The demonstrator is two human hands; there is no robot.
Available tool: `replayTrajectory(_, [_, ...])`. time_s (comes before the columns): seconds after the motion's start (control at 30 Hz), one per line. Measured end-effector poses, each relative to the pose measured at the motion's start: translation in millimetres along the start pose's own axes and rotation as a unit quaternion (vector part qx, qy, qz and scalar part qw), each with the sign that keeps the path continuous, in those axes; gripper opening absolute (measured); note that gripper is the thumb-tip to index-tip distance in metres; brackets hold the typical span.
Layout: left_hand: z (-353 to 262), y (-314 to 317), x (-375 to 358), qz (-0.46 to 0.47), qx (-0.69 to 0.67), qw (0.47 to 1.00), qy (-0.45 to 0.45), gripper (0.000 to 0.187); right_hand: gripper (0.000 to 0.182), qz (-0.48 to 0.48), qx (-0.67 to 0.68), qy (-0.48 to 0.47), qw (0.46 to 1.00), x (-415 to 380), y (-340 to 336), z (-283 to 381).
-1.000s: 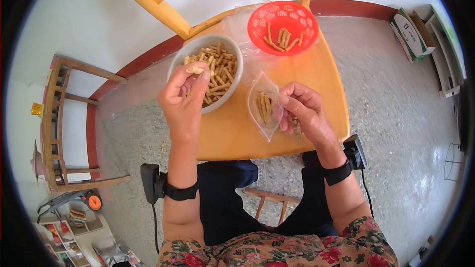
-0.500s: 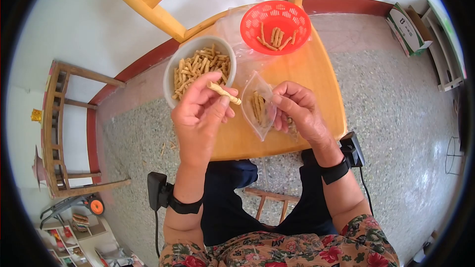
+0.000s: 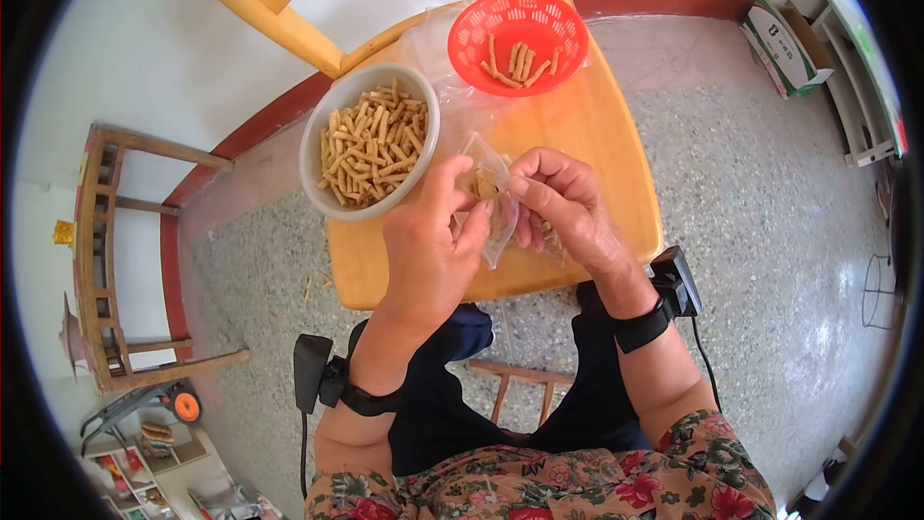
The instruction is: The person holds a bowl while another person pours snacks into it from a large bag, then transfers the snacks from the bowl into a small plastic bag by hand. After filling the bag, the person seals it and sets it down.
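My right hand [image 3: 568, 207] pinches the edge of a small clear zip bag [image 3: 501, 243] between thumb and fingers, holding its mouth apart. Several tan dried root-like sticks [image 3: 484, 183] show at and inside the bag's opening. My left hand [image 3: 433, 236] is at the left side of that opening, with thumb and index finger apart; its other fingers are partly hidden. Left of the bag stands a pale grey bowl [image 3: 310, 169] heaped with short tan sticks [image 3: 375, 144]. Behind is a red plastic basket [image 3: 466, 34] with several sticks lying in it.
Everything stands on the seat of a wooden chair [image 3: 616, 154], its backrest [image 3: 279, 14] against the wall. More clear plastic [image 3: 423, 43] lies beneath the basket. A wooden frame [image 3: 101, 231] is at the left, and a cardboard box [image 3: 782, 48] stands at the far right.
My left hand has moved right and down from above the bowl to the bag's mouth. The stick it held no longer shows between its fingertips. My right hand still grips the bag.
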State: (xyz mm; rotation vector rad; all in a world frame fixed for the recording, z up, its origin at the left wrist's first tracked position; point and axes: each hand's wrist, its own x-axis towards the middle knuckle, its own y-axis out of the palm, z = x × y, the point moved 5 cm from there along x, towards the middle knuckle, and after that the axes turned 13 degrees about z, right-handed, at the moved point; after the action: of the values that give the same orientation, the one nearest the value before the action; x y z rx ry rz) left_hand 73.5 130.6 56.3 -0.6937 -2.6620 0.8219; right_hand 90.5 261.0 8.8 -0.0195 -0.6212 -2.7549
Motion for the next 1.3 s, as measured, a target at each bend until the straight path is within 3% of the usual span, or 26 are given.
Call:
replayTrajectory(0.07, [-1.2, -2.8, -0.9, -0.013, 0.064, 0.998, 0.015, 0.029, 0.012, 0.004, -0.002, -0.005, 1.0, 0.4, 1.0, 0.9])
replayTrajectory(0.27, [0.2, -35.3, -5.9, -0.04, 0.002, 0.999, -0.013, 0.02, 0.014, -0.009, -0.004, -0.019, 1.0, -1.0, 1.3, 1.1])
replayTrajectory(0.33, [4.0, -43.8, -7.7, -0.056, 0.05, 0.997, 0.009, 0.017, 0.013, -0.02, -0.008, -0.03, 0.999, -0.5, 0.8, 1.0])
replayTrajectory(0.4, [13.0, -65.3, -11.3, -0.146, 0.021, 0.989, -0.011, 0.016, 0.013, -0.018, 0.014, -0.033, 0.999, -1.1, 0.0, 0.7])
replayTrajectory(0.43, [20.1, -75.5, -12.0, -0.211, -0.08, 0.974, -0.018, 0.013, 0.013, -0.021, 0.034, -0.033, 0.999, -1.8, -1.0, 0.4])
replayTrajectory(0.53, [45.8, -96.5, -7.3, -0.22, -0.017, 0.975, -0.019, 0.009, 0.012, -0.023, 0.054, -0.031, 0.998, -1.3, -1.9, 0.9])
replayTrajectory(0.67, [72.1, -85.4, 4.3, -0.103, 0.092, 0.987, -0.086, 0.009, 0.012, -0.018, 0.048, -0.033, 0.998, -0.3, -1.3, -0.4])
replayTrajectory(0.83, [70.8, -67.1, 20.3, -0.016, 0.191, 0.98, -0.062, 0.014, 0.014, -0.031, 0.025, -0.031, 0.999, 1.3, -3.2, -2.1])
replayTrajectory(1.3, [76.9, -56.5, 37.5, 0.06, 0.292, 0.954, -0.034, 0.016, 0.013, -0.031, 0.017, -0.019, 0.999, 1.3, -1.8, 0.2])
